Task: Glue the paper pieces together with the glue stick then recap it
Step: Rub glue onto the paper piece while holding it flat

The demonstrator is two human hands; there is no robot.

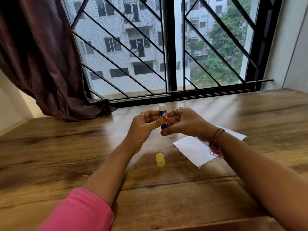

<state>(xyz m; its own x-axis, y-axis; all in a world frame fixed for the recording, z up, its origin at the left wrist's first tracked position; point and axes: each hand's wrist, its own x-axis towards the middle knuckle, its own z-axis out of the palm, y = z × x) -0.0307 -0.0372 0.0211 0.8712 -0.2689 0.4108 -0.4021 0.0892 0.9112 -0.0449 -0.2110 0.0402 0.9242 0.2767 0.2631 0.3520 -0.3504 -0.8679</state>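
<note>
Both hands were raised above the wooden bench, close together, with the glue stick held upright between them. The left hand had its fingers curled round the blue barrel from one side, thumb lying across the label. The right hand pinched the lower end of the barrel, its thumb under the base. The white glue end pointed up, uncovered, standing clear above the fingers.

The yellow cap lay on its side on the bench, nearer the person than the hands and between the two forearms, touching neither. To the right of the cap lay the white paper, flat on the wood, its far portion hidden under the right wrist and forearm. I could not tell how many sheets it was. A reddish thread bracelet with a tassel hung at the right wrist over the paper. The left arm wore a pink sleeve.

Beyond the bench stood a window with a black grille, and a dark purple curtain spilled onto the bench's far left corner.
</note>
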